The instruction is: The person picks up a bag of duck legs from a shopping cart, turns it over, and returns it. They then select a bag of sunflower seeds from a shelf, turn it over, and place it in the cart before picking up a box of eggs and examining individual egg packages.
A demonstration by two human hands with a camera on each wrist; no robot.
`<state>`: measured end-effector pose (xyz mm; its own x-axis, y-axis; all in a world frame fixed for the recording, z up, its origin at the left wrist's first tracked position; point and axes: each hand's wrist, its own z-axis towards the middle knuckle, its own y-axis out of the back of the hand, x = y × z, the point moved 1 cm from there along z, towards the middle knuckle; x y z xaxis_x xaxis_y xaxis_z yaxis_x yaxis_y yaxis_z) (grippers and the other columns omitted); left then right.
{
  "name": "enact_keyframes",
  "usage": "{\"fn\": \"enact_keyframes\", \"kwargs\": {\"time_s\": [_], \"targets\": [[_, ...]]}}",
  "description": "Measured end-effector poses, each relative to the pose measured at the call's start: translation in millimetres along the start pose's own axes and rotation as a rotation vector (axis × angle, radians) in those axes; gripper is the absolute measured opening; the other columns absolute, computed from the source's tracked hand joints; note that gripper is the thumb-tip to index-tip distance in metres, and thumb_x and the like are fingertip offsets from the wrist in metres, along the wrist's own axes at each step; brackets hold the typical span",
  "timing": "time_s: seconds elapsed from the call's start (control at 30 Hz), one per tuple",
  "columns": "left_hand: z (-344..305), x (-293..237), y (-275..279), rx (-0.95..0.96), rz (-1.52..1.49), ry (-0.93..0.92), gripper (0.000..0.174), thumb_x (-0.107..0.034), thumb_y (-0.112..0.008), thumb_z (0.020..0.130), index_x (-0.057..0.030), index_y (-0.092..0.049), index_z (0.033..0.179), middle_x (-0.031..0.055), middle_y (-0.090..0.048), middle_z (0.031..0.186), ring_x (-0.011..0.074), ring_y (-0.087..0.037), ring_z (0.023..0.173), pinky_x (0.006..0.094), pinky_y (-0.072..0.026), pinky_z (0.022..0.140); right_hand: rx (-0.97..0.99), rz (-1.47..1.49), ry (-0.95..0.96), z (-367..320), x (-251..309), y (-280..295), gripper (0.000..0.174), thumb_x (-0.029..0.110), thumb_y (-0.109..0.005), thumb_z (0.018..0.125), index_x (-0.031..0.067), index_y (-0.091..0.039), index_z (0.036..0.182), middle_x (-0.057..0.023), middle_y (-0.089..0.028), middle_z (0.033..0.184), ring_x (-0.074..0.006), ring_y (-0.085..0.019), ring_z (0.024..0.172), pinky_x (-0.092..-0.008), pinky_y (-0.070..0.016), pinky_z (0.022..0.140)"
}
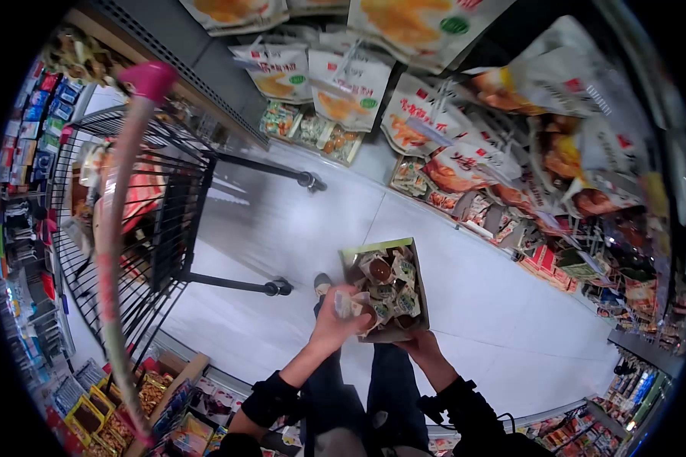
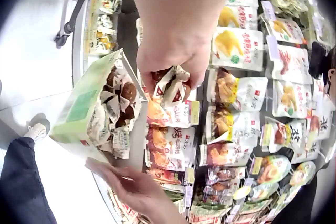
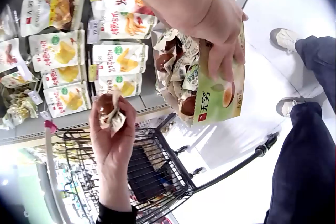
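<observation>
My left hand (image 1: 329, 321) pinches a wrapped brown egg snack (image 3: 111, 112), its clear and cream wrapper crumpled between thumb and fingers. In the head view this hand overlaps the left side of an open green carton (image 3: 223, 103). Similar wrapped brown eggs (image 1: 383, 268) fill the carton, which has a brown egg printed on its face. My right hand (image 1: 425, 352) holds the carton at its near right corner. In the right wrist view, the fingers (image 3: 226, 64) of that hand lie bent against the printed face; the thumb is hidden there.
A black wire shopping cart (image 1: 171, 221) with a pink-ended handle stands to the left, goods inside. Bagged snacks (image 1: 351, 87) hang from racks ahead and to the right, above low bins of small packets (image 1: 331, 141). More stocked shelves line the left and near sides.
</observation>
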<state>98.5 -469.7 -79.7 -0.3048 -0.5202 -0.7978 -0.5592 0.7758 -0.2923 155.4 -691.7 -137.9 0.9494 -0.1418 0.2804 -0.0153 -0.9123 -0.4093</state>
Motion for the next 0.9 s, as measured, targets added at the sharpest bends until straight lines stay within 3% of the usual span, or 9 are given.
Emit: {"fn": "enact_keyframes", "kwargs": {"time_s": [0.1, 0.23, 0.33, 0.37, 0.47, 0.53, 0.8, 0.83, 0.9], "targets": [[-40.6, -48.5, -15.6, 0.050, 0.306, -0.155, 0.047, -0.004, -0.069, 0.066, -0.0060, -0.044, 0.106, 0.0046, -0.050, 0.099, 0.0145, -0.048, 0.094, 0.0273, -0.0395, 0.081, 0.071, 0.165, 0.046, -70.3, 15.9, -23.2, 0.051, -0.002, -0.043, 0.074, -0.0016, -0.031, 0.124, -0.0178, -0.041, 0.120, -0.0351, -0.046, 0.106, -0.0485, -0.0467, 0.079], [-92.6, -120.9, -46.9, 0.065, 0.561, -0.395, 0.039, -0.003, -0.066, 0.070, -0.0054, -0.045, 0.102, 0.0105, -0.052, 0.094, 0.0209, -0.053, 0.089, 0.0293, -0.0424, 0.076, -0.004, -0.162, 0.120, -154.2, 35.6, -61.1, 0.053, -0.005, -0.040, 0.071, -0.0039, -0.031, 0.123, -0.0190, -0.046, 0.116, -0.0337, -0.052, 0.098, -0.0454, -0.0493, 0.075], [-118.0, -151.6, -62.1, 0.057, 0.461, -0.502, 0.032, 0.000, -0.060, 0.074, -0.0058, -0.046, 0.102, 0.0086, -0.053, 0.093, 0.0182, -0.055, 0.085, 0.0274, -0.0429, 0.075, 0.063, -0.138, 0.181, -206.9, 46.6, -85.7, 0.050, -0.006, -0.041, 0.071, -0.0068, -0.034, 0.120, -0.0197, -0.048, 0.111, -0.0336, -0.055, 0.094, -0.0443, -0.0508, 0.072], [-129.4, -161.7, -67.8, 0.057, 0.198, -0.331, 0.028, 0.000, -0.056, 0.078, -0.0061, -0.046, 0.103, 0.0077, -0.053, 0.095, 0.0152, -0.055, 0.082, 0.0256, -0.0432, 0.074, 0.071, -0.149, 0.192, -218.1, 48.3, -86.4, 0.046, -0.005, -0.041, 0.072, -0.0088, -0.037, 0.117, -0.0202, -0.051, 0.107, -0.0336, -0.055, 0.092, -0.0440, -0.0515, 0.070], [-151.5, -187.9, -71.2, 0.092, -0.107, -0.421, 0.028, -0.002, -0.050, 0.083, -0.0013, -0.038, 0.109, 0.0091, -0.054, 0.095, 0.0180, -0.055, 0.092, 0.0261, -0.0443, 0.076, 0.065, -0.131, 0.214, -247.1, 56.9, -91.6, 0.043, -0.005, -0.041, 0.072, -0.0093, -0.038, 0.115, -0.0210, -0.051, 0.106, -0.0331, -0.056, 0.091, -0.0438, -0.0519, 0.070], [-169.9, -203.8, -70.6, 0.073, -0.319, -0.229, 0.027, -0.013, -0.045, 0.088, -0.0004, -0.036, 0.111, 0.0168, -0.051, 0.109, 0.0242, -0.057, 0.093, 0.0300, -0.0465, 0.077, 0.047, -0.117, 0.206, -263.8, 62.9, -89.5, 0.040, -0.005, -0.042, 0.072, -0.0104, -0.039, 0.112, -0.0211, -0.052, 0.102, -0.0328, -0.056, 0.091, -0.0444, -0.0509, 0.074], [-222.5, -206.3, -57.0, 0.067, -0.331, -0.206, 0.041, -0.039, -0.037, 0.089, -0.0012, -0.039, 0.106, 0.0223, -0.054, 0.102, 0.0204, -0.061, 0.065, 0.0251, -0.0491, 0.055, 0.048, -0.154, 0.220, -305.3, 105.5, -62.4, 0.036, -0.005, -0.043, 0.071, -0.0104, -0.041, 0.106, -0.0201, -0.052, 0.097, -0.0329, -0.055, 0.090, -0.0460, -0.0492, 0.078], [-226.5, -203.8, -60.7, 0.042, -0.338, -0.227, 0.042, -0.041, -0.034, 0.090, -0.0023, -0.041, 0.103, 0.0192, -0.056, 0.097, 0.0147, -0.052, 0.048, 0.0196, -0.0413, 0.043, 0.047, -0.182, 0.216, -309.0, 109.4, -56.7, 0.039, -0.004, -0.043, 0.072, -0.0095, -0.039, 0.110, -0.0201, -0.052, 0.100, -0.0329, -0.055, 0.092, -0.0447, -0.0492, 0.079], [-227.3, -200.0, -64.5, 0.074, -0.363, -0.252, 0.041, -0.042, -0.034, 0.089, -0.0028, -0.042, 0.101, 0.0157, -0.056, 0.093, 0.0125, -0.046, 0.044, 0.0191, -0.0371, 0.041, 0.054, -0.217, 0.228, -317.0, 118.0, -46.5, 0.044, -0.003, -0.043, 0.072, -0.0082, -0.036, 0.115, -0.0203, -0.051, 0.105, -0.0331, -0.055, 0.094, -0.0433, -0.0494, 0.079]]}}
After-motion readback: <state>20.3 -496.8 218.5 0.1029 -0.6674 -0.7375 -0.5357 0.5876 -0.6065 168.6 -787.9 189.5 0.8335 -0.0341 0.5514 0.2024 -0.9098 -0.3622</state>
